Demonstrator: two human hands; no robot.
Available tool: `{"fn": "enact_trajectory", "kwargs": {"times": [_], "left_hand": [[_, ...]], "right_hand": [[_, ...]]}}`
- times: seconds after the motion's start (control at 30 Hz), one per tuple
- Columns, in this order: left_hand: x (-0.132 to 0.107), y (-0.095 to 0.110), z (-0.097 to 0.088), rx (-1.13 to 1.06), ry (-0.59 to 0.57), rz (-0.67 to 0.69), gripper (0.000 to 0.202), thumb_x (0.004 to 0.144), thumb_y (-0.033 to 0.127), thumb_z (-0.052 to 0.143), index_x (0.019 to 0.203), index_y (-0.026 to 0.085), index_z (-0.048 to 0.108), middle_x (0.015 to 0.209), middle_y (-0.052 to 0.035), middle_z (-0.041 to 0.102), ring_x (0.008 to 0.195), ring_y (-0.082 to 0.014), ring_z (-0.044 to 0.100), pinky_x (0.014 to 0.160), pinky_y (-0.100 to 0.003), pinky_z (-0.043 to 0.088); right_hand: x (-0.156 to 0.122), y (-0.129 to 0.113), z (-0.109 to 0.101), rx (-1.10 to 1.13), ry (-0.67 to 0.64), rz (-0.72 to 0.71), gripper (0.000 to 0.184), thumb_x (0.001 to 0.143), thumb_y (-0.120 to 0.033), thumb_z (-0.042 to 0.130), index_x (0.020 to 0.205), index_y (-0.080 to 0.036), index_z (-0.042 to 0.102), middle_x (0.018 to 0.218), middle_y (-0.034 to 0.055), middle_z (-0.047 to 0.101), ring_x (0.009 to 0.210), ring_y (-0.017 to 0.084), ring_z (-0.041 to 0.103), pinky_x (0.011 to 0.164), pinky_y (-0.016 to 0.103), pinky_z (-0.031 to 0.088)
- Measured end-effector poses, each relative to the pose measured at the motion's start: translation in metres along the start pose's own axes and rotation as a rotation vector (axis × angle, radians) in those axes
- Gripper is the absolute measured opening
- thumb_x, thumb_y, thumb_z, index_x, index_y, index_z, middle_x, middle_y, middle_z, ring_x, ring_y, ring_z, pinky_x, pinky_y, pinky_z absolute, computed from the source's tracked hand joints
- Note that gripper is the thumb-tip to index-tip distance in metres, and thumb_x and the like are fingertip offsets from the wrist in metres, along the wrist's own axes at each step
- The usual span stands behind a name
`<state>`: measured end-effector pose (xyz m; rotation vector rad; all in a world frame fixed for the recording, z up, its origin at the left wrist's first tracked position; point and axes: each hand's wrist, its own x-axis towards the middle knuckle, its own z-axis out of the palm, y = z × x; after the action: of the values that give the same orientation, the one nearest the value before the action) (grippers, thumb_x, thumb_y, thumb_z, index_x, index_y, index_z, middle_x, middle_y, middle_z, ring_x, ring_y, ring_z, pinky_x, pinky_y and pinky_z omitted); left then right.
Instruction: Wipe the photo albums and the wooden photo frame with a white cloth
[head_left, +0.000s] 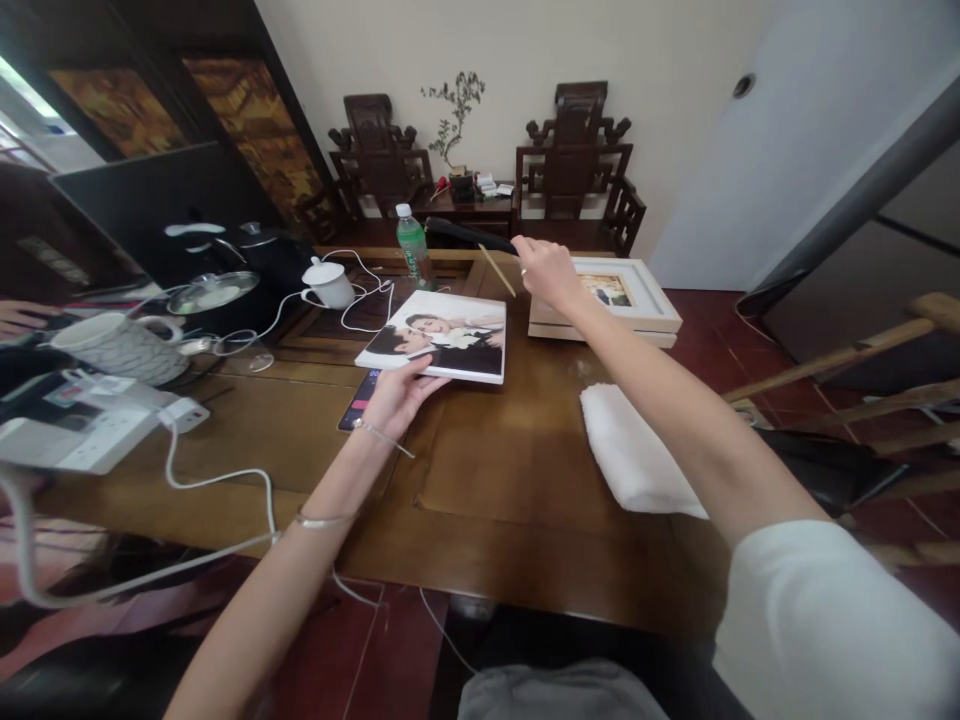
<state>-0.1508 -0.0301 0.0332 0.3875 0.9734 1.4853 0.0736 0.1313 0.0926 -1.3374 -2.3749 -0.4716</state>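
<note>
**Inspector:** Photo, a print with thick white edges, lies flat on the table, near its middle. Left hand holds its near edge, thumb on top, the other fingers under and out of sight. A phone shows beneath the near left corner.

**Clerk:** And the right hand?

**Inspector:** Right hand is raised past the photo, fingers pinched on a thin stick with a long dark head pointing left. It looks like a brush or duster; I cannot say which. The head hangs above the table's far edge, clear of the photo.

**Clerk:** What stands nearby?

**Inspector:** A white frame sits just beyond the right hand. A folded white cloth lies to the right, apart from the photo. A bottle, a white teapot, a kettle, a mug and a power strip with cords occupy the left.

**Clerk:** Progress?

**Inspector:** In my judgement, little can be confirmed. The photo is steadied and the tool is in hand but not on it. The cloth lies untouched. Whether the frame has been attended to, the picture does not show.
</note>
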Motion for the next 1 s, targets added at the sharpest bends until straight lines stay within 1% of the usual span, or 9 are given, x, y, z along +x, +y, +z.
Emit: {"fn": "enact_trajectory", "kwargs": {"times": [0.17, 0.27, 0.33, 0.5, 0.63, 0.73, 0.8, 0.9, 1.0], "left_hand": [[0.036, -0.017, 0.011, -0.008, -0.021, -0.01, 0.024, 0.083, -0.003, 0.061, 0.104, 0.007, 0.066, 0.086, -0.0097, 0.076, 0.076, -0.0196, 0.076, 0.082, -0.035, 0.065], [0.055, -0.027, 0.023, -0.018, -0.013, -0.042, 0.032, 0.082, -0.003, 0.063, 0.111, 0.009, 0.064, 0.09, -0.0097, 0.076, 0.079, -0.0193, 0.076, 0.084, -0.037, 0.064], [0.066, -0.032, 0.031, -0.034, -0.04, -0.051, 0.036, 0.082, -0.003, 0.064, 0.115, 0.01, 0.062, 0.093, -0.0095, 0.076, 0.083, -0.0201, 0.076, 0.088, -0.038, 0.063], [0.085, -0.042, 0.04, -0.071, -0.066, -0.056, 0.036, 0.084, -0.003, 0.062, 0.117, 0.012, 0.061, 0.098, -0.0096, 0.076, 0.088, -0.02, 0.075, 0.094, -0.041, 0.06], [0.092, -0.05, 0.039, -0.108, -0.051, -0.088, 0.035, 0.085, -0.002, 0.062, 0.117, 0.013, 0.062, 0.102, -0.0107, 0.076, 0.094, -0.0217, 0.075, 0.096, -0.041, 0.059], [0.093, -0.057, 0.039, -0.122, -0.024, -0.089, 0.027, 0.088, -0.001, 0.063, 0.11, 0.013, 0.064, 0.103, -0.0113, 0.076, 0.098, -0.0232, 0.075, 0.097, -0.043, 0.059], [0.091, -0.061, 0.04, -0.108, 0.002, -0.086, 0.022, 0.09, -0.002, 0.061, 0.104, 0.014, 0.064, 0.098, -0.0092, 0.075, 0.097, -0.0219, 0.075, 0.097, -0.043, 0.058], [0.085, -0.068, 0.042, -0.034, 0.084, -0.075, 0.021, 0.091, -0.006, 0.056, 0.096, 0.014, 0.061, 0.087, -0.0044, 0.073, 0.089, -0.016, 0.075, 0.095, -0.038, 0.06], [0.082, -0.073, 0.043, 0.062, 0.159, -0.057, 0.019, 0.093, -0.005, 0.056, 0.095, 0.014, 0.06, 0.081, -0.0011, 0.07, 0.079, -0.0101, 0.073, 0.091, -0.03, 0.061]], "right_hand": [[-0.017, 0.018, -0.024, 0.098, 0.153, 0.027, 0.041, 0.102, -0.02, 0.027, 0.134, -0.011, 0.051, 0.12, 0.0186, 0.066, 0.115, 0.032, 0.059, 0.092, 0.047, 0.047], [-0.037, 0.025, -0.04, 0.208, 0.233, 0.033, 0.042, 0.104, -0.03, 0.029, 0.135, -0.013, 0.051, 0.123, 0.0169, 0.065, 0.12, 0.032, 0.057, 0.097, 0.049, 0.046], [-0.052, 0.028, -0.052, 0.288, 0.292, 0.041, 0.043, 0.103, -0.035, 0.033, 0.135, -0.014, 0.053, 0.126, 0.016, 0.064, 0.123, 0.032, 0.057, 0.101, 0.051, 0.045], [-0.086, 0.033, -0.081, 0.352, 0.43, 0.044, 0.039, 0.101, -0.038, 0.04, 0.129, -0.017, 0.06, 0.125, 0.0141, 0.068, 0.121, 0.03, 0.061, 0.105, 0.05, 0.046], [-0.105, 0.037, -0.093, 0.231, 0.524, -0.013, 0.037, 0.102, -0.035, 0.041, 0.125, -0.016, 0.061, 0.12, 0.0148, 0.071, 0.113, 0.028, 0.066, 0.098, 0.045, 0.052], [-0.115, 0.039, -0.096, 0.091, 0.584, -0.079, 0.038, 0.104, -0.032, 0.036, 0.126, -0.014, 0.061, 0.117, 0.0138, 0.073, 0.107, 0.025, 0.069, 0.092, 0.041, 0.056], [-0.121, 0.039, -0.097, 0.042, 0.599, -0.109, 0.039, 0.104, -0.032, 0.034, 0.126, -0.014, 0.06, 0.113, 0.0129, 0.074, 0.103, 0.024, 0.07, 0.088, 0.041, 0.058], [-0.13, 0.039, -0.097, 0.043, 0.567, -0.093, 0.039, 0.104, -0.034, 0.035, 0.128, -0.016, 0.06, 0.114, 0.0127, 0.073, 0.105, 0.026, 0.07, 0.089, 0.041, 0.058], [-0.139, 0.037, -0.097, 0.052, 0.535, -0.076, 0.038, 0.103, -0.033, 0.036, 0.13, -0.018, 0.059, 0.116, 0.0122, 0.072, 0.109, 0.026, 0.069, 0.094, 0.042, 0.056]]}}
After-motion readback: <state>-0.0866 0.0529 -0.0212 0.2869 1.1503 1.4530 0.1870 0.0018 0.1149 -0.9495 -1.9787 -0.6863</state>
